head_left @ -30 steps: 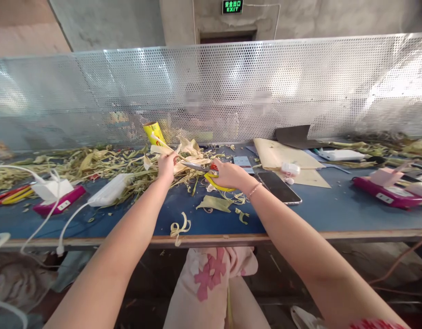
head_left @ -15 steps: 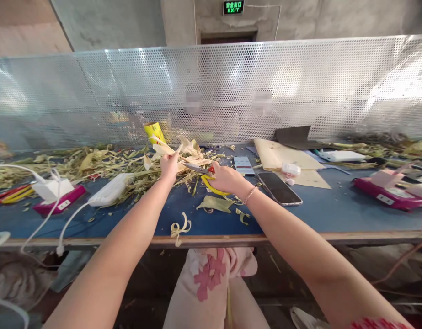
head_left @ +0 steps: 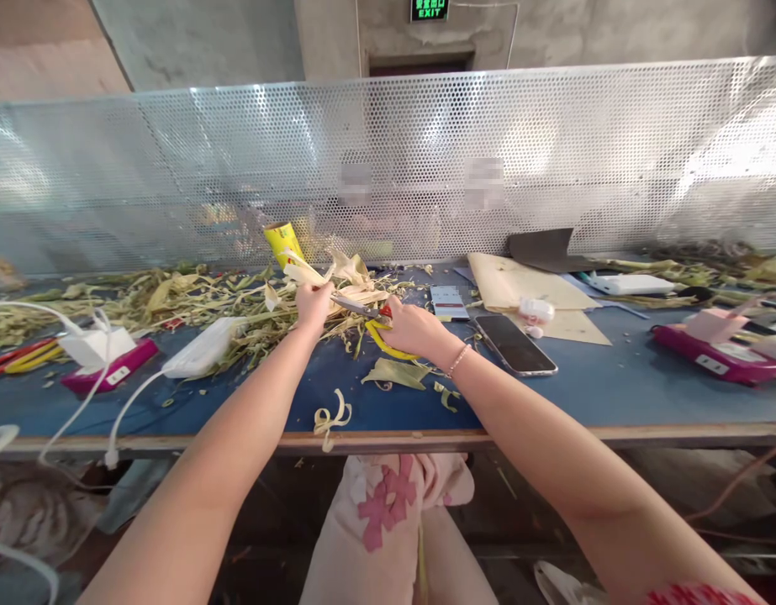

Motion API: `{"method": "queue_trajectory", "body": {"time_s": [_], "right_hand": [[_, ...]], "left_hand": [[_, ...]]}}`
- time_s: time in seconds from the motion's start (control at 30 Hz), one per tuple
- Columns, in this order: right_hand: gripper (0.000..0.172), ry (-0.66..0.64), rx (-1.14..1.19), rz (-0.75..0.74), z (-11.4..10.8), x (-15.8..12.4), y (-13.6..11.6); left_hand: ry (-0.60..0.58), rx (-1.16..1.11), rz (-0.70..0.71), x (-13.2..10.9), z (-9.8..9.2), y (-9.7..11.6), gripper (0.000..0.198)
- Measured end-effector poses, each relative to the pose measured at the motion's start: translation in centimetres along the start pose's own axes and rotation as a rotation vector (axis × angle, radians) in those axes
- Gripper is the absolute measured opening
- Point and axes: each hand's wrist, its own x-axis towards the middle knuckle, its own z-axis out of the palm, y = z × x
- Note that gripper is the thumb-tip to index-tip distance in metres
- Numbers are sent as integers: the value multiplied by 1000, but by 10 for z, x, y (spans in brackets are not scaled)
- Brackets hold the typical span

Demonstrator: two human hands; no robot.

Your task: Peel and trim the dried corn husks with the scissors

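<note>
My left hand (head_left: pixel 313 303) is closed round a pale dry corn husk (head_left: pixel 337 276) above the blue table (head_left: pixel 614 395). Yellow-handled scissors (head_left: pixel 375 323) sit in my right hand (head_left: pixel 411 326), fingers wrapped round the handles. Their blades point left and reach the husk just beside my left fingers. Cut husk strips (head_left: pixel 397 374) lie on the table below my hands. A curled strip (head_left: pixel 328 418) rests near the front edge.
A heap of green and yellow husks (head_left: pixel 141 302) spreads left. A yellow tube (head_left: pixel 282 243) stands behind. White chargers (head_left: pixel 202 351), a pink box (head_left: pixel 110 370), a phone (head_left: pixel 514 344), brown paper (head_left: pixel 519 290) and another pink box (head_left: pixel 715 357) lie around. Perforated metal screen (head_left: pixel 551 160) closes the back.
My right hand with the scissors has slid a little left, toward the husk. My left hand has shifted slightly right and kept its hold.
</note>
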Motion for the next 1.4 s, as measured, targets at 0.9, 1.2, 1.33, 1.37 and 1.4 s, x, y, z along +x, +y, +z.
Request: {"method": "queue_trajectory", "body": {"time_s": [0.9,1.2,1.33,1.37,1.4], "right_hand": [[34,-117,227,-48,-2,14,10],[31,-140,156,-74,-8,12,10],[32,-139,151,-84,-8,12,12],[32,-137,150,-82,-9,11,11],[32,-136,149,-77,-10,11,10]], "left_hand": [[31,-262,-190,4,0,5,9],[17,-224,-152,3,0,2,16],[4,-212,-130,3,-1,3,19],[4,-210,-131,3,-1,3,19],[2,-208,-133,3,-1,3,18]]}}
